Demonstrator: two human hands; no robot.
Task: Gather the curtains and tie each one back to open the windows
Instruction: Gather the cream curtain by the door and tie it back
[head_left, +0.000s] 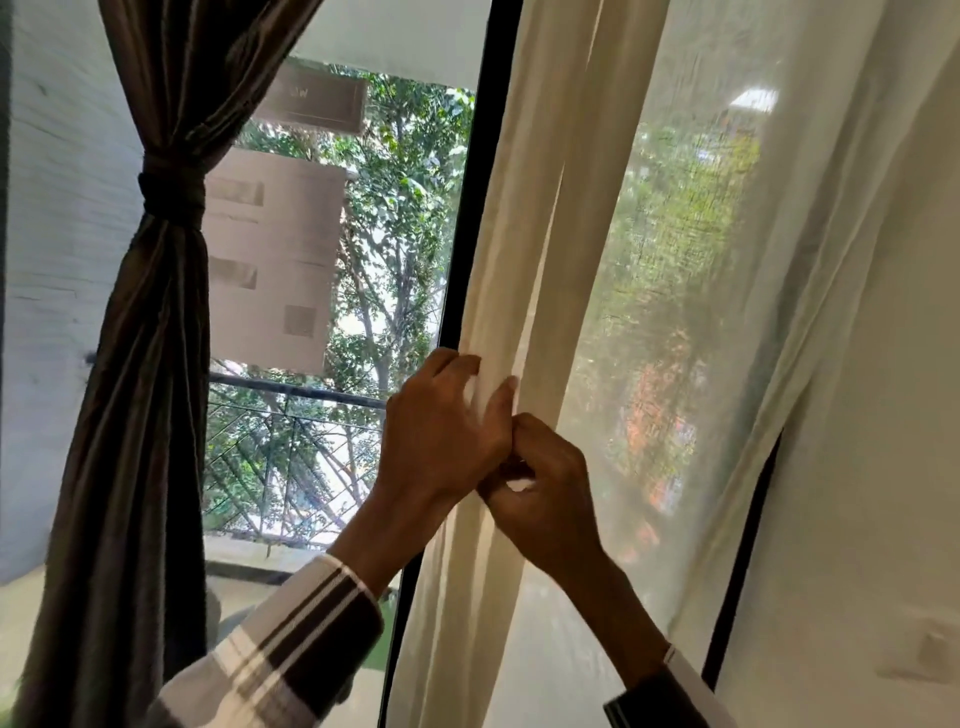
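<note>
Both hands bunch the cream curtain (524, 270): left hand (441, 431) and right hand (540, 493) each in a tight grip on its folds, beside the black window frame (467, 218); brown curtain (150, 322) already tied.

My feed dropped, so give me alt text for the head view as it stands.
Both hands, left hand above right hand, pinch a gathered fold of the cream curtain beside the black window frame. To the left, the brown curtain is already tied back with a band.
</note>
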